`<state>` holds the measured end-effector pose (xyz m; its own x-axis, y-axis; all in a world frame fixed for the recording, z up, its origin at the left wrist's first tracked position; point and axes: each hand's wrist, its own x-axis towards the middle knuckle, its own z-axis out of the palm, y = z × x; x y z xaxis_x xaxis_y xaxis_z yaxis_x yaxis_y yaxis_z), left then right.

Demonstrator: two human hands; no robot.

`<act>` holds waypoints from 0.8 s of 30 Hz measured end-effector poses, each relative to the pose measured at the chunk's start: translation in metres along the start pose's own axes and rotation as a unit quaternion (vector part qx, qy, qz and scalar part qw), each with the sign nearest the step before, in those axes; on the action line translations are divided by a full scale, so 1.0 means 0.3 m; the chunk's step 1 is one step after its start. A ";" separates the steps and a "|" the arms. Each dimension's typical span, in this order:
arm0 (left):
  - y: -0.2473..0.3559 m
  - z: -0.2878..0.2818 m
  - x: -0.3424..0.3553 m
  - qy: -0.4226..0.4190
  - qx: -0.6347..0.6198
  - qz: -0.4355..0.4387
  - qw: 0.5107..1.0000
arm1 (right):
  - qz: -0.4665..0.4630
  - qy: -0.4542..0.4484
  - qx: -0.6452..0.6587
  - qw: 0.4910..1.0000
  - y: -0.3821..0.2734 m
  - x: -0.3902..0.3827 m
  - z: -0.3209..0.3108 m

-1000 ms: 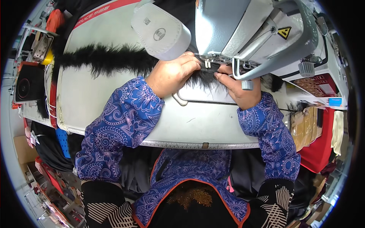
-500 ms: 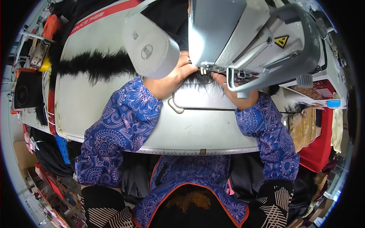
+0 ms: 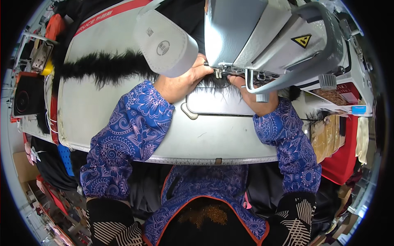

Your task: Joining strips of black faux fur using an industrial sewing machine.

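A grey-white sewing machine (image 3: 283, 41) stands over the table, and its metal presser foot (image 3: 218, 73) is between my two hands. Black fluffy fur trim (image 3: 106, 67) runs across the table from the left and passes under the lamp-like white head toward the foot. My left hand (image 3: 180, 84) is just left of the foot, thumb and fingers closed together on the trim's edge. Just right of the foot, my right hand (image 3: 258, 102) pinches the trim; the machine's wire guard and body hide part of its fingers. Dark fur strands (image 3: 211, 84) spread below the foot.
The white padded head (image 3: 166, 43) hangs over my left wrist. A ruler strip (image 3: 184, 160) lines the table's front edge. At the right are a taped brown package (image 3: 324, 137) and a red bin (image 3: 342, 158); a black speaker (image 3: 28, 96) stands at the far left.
The whole view has shifted slightly. Both hands stay beside the presser foot, closed on the fur trim, with hardly any visible movement.
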<state>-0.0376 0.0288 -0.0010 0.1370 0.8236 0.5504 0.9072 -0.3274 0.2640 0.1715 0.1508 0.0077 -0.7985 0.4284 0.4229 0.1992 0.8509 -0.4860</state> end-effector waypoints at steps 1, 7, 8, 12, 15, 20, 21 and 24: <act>-0.001 -0.001 -0.001 0.004 -0.003 -0.004 1.000 | -0.011 0.003 -0.007 1.000 0.010 0.000 0.008; 0.006 -0.027 0.007 0.005 0.065 0.024 0.998 | -0.041 0.012 -0.001 0.999 0.015 0.000 0.003; -0.003 -0.031 0.004 0.012 0.073 0.034 0.997 | -0.049 0.007 -0.023 0.999 0.014 -0.001 0.000; -0.061 -0.049 -0.024 0.046 0.065 0.011 0.997 | -0.073 0.016 -0.038 0.997 0.064 -0.027 0.009; -0.005 -0.062 -0.054 -0.005 0.033 -0.011 0.999 | -0.047 -0.103 -0.367 0.923 0.076 -0.036 -0.016; 0.089 -0.017 -0.016 -0.005 0.027 0.047 0.998 | -0.047 -0.123 -0.242 0.961 0.076 -0.051 -0.102; 0.088 -0.014 -0.014 0.007 0.022 0.053 0.998 | -0.057 -0.098 -0.210 0.971 0.068 -0.052 -0.093; 0.088 -0.021 -0.011 0.011 0.026 0.062 0.998 | -0.082 -0.057 -0.025 0.995 -0.003 -0.039 -0.085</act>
<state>-0.0166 0.0145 0.0091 0.2422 0.7678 0.5932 0.9033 -0.4015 0.1509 0.1951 0.1527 0.0227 -0.8811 0.2482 0.4025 0.0871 0.9218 -0.3777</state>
